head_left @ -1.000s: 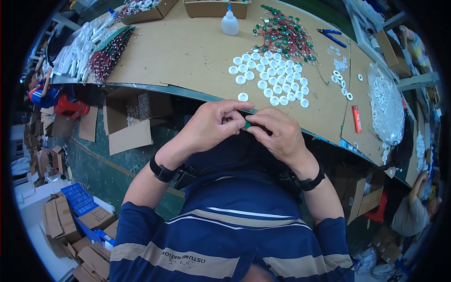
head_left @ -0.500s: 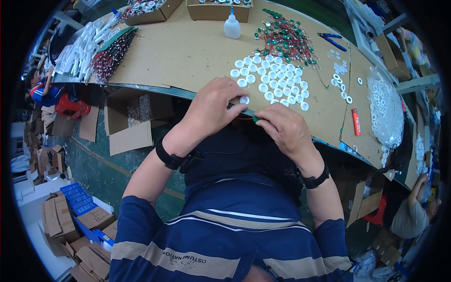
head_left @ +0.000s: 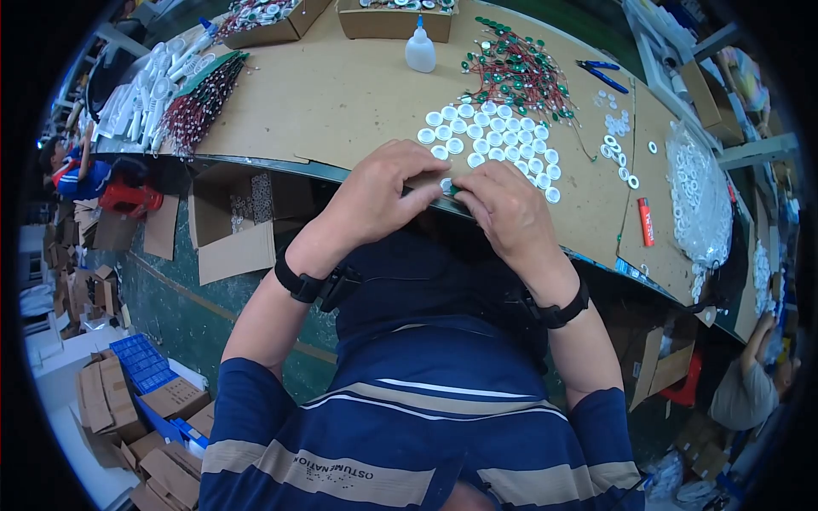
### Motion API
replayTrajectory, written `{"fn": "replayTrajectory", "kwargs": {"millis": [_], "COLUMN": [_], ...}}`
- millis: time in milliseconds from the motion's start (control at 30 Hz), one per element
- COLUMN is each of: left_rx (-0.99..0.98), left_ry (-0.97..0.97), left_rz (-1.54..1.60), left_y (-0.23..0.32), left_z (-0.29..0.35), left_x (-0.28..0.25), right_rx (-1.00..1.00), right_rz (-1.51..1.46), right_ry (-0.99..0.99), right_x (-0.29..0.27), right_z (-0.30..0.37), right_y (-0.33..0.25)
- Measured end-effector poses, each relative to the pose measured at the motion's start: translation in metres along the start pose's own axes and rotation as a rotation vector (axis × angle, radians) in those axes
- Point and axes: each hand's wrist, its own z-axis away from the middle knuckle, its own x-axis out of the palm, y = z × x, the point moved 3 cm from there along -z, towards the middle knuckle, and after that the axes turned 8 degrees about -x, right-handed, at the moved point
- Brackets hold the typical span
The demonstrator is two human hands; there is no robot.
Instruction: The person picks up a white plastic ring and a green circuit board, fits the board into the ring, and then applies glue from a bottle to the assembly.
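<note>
At the table's front edge my left hand curls its thumb and fingers around a small white round cap, steadying it against the tabletop. My right hand pinches a small green disc right beside that cap; the fingers partly hide the disc. Just beyond both hands lies a spread of similar white round caps, set out in loose rows. Behind them sits a tangled heap of green discs with red wires.
A white squeeze bottle stands at the back, before a cardboard box. Blue-handled pliers, white rings, an orange-red tube and a bag of rings lie right. Wired bundles and white handles lie left.
My right hand has moved up and left, bringing the green disc from below the table edge to the white cap. My left hand has shifted only slightly.
</note>
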Motion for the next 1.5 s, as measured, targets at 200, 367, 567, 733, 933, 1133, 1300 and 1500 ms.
{"fn": "replayTrajectory", "kwargs": {"millis": [200,367,567,733,933,1133,1300,1500], "left_rx": [0.024,0.0,0.039,0.025,-0.009,-0.036,-0.02,0.024], "left_ry": [0.094,0.116,0.168,0.163,0.162,0.151,0.174,0.189], "left_rz": [-0.136,-0.131,-0.122,-0.118,-0.125,-0.128,-0.113,-0.064], "left_y": [0.009,0.005,0.006,0.004,0.003,0.004,0.001,-0.002], "left_z": [0.005,0.006,0.007,0.007,0.006,0.003,0.004,0.007], "left_x": [0.007,0.011,0.014,0.015,0.016,0.015,0.018,0.015], "right_rx": [0.011,0.005,0.058,0.106,0.157,0.183,0.18,0.191], "right_rz": [0.06,0.069,0.072,0.053,0.053,0.043,0.062,0.061], "right_ry": [0.001,0.005,-0.043,-0.048,-0.125,-0.145,-0.16,-0.168], "right_x": [0.005,0.008,0.006,0.004,0.003,0.004,0.004,0.004], "right_z": [-0.005,-0.006,-0.008,-0.011,-0.015,-0.015,-0.016,-0.02], "right_y": [-0.002,-0.002,-0.004,-0.007,-0.002,-0.001,-0.002,-0.005]}}
